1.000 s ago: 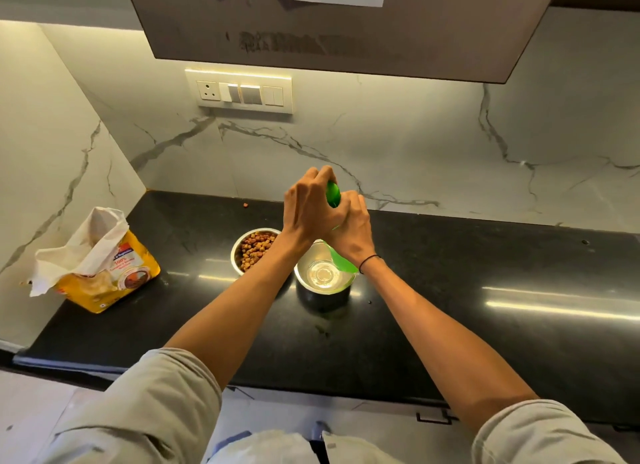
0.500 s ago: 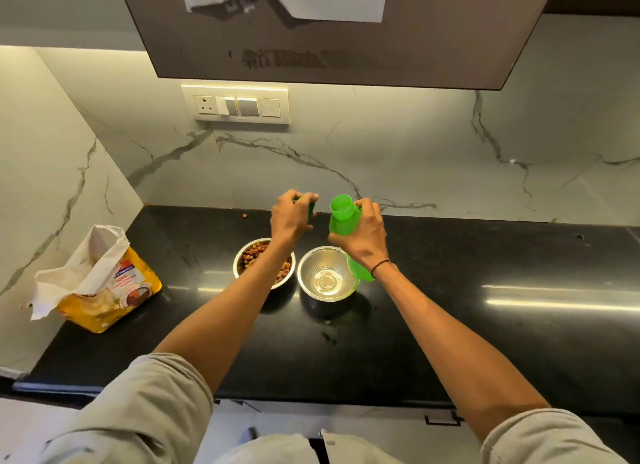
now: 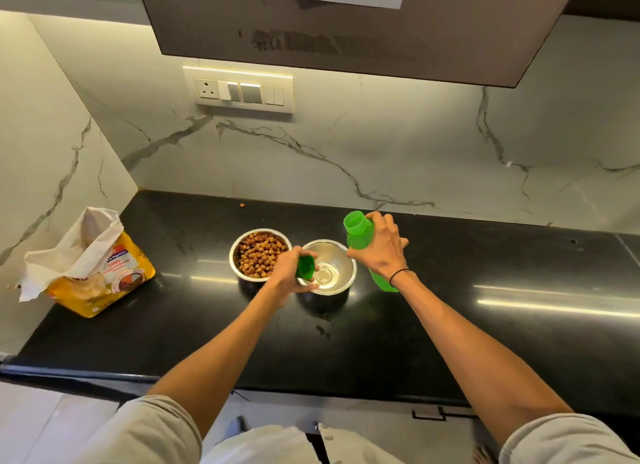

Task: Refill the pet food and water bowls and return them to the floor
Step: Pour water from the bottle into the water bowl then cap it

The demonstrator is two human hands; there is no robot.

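The right hand (image 3: 381, 249) grips an uncapped green bottle (image 3: 360, 235) beside the water bowl (image 3: 329, 269); the left hand (image 3: 291, 273) holds its cap (image 3: 305, 267). The food bowl (image 3: 259, 255) is full on the counter (image 3: 485, 325); pouring water and floor return remain

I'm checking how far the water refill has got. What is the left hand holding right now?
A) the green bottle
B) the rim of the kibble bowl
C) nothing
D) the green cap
D: the left hand grips the green cap over the near edge of the water bowl, while the right hand holds the uncapped green bottle.
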